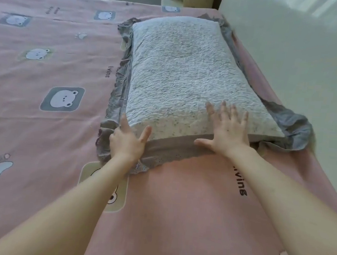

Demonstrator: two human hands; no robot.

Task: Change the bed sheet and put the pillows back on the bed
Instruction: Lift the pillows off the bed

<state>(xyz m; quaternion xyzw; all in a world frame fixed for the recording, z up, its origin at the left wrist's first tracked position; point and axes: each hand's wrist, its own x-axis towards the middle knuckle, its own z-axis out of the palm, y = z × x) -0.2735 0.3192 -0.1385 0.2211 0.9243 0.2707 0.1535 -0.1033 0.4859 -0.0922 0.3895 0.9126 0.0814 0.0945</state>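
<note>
The pink bear-print bed sheet is spread out flat, running under and all around our fingers. The white bumpy pillow lies flat on it, stretching away from our fingertips, with the pale wall off to the right of them. Its grey frill pokes out round the edges. Our right hand has its fingers straight and spread apart, flat on the pillow's near end, thumb along its side. Our left hand has thumb and forefinger apart around the near corner. The other fingers bend down onto the frill, and we can't tell if they grip it.
</note>
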